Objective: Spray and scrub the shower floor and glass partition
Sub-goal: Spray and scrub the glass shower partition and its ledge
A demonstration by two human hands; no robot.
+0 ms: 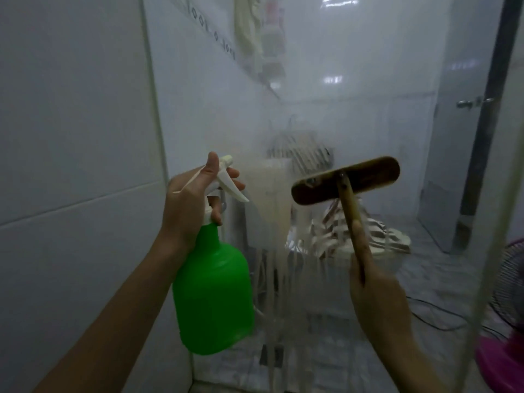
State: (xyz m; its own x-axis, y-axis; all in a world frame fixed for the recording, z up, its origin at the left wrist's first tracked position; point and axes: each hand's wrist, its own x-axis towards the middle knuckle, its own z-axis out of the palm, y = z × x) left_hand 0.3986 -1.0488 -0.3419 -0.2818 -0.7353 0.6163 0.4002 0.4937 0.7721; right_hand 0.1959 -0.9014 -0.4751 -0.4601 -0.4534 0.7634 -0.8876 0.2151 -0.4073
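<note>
My left hand (189, 205) grips the white trigger head of a green spray bottle (214, 293), fingers curled over the trigger, nozzle aimed at the glass partition (354, 80). A patch of whitish foam (272, 194) clings to the glass just in front of the nozzle, with streaks running down. My right hand (377, 302) holds the wooden handle of a scrub brush (346, 180). Its dark oblong head is tilted and lies against the glass to the right of the foam.
White tiled wall (71, 137) closes in the left side. Through the glass I see a basket and cloths on the floor, a door with a metal handle (470, 102), and a pink fan (507, 321) at the right edge.
</note>
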